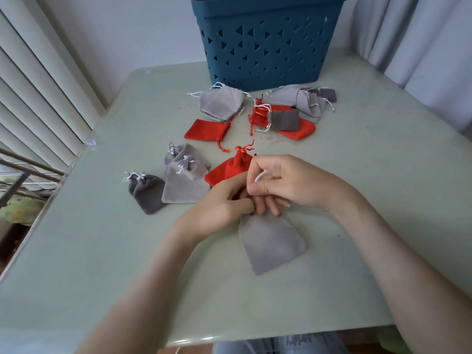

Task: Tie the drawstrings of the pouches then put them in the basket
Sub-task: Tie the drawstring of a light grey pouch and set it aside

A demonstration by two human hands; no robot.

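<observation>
View from the head camera. A light grey pouch (272, 241) lies flat on the pale green worktop (357, 175), near its front edge, with its mouth turned away from the person and hidden under both hands. The right hand (288, 180) pinches a loop of white drawstring (260, 176) between thumb and forefinger (a narrow grip, held just above the pouch mouth). The left hand (219, 200) has its fingers curled at the neck of the same pouch; its grip is closed there, though the fingertips are partly hidden. To the left lie four pouches with gathered necks: a dark grey pouch (145, 192), two pale grey pouches (184, 185) overlapping, and a red pouch (227, 169) touching the left hand. Further back, a loose heap of red and grey pouches (281, 118) lies just in front of the blue basket (268, 39), which stands at the far edge.
</observation>
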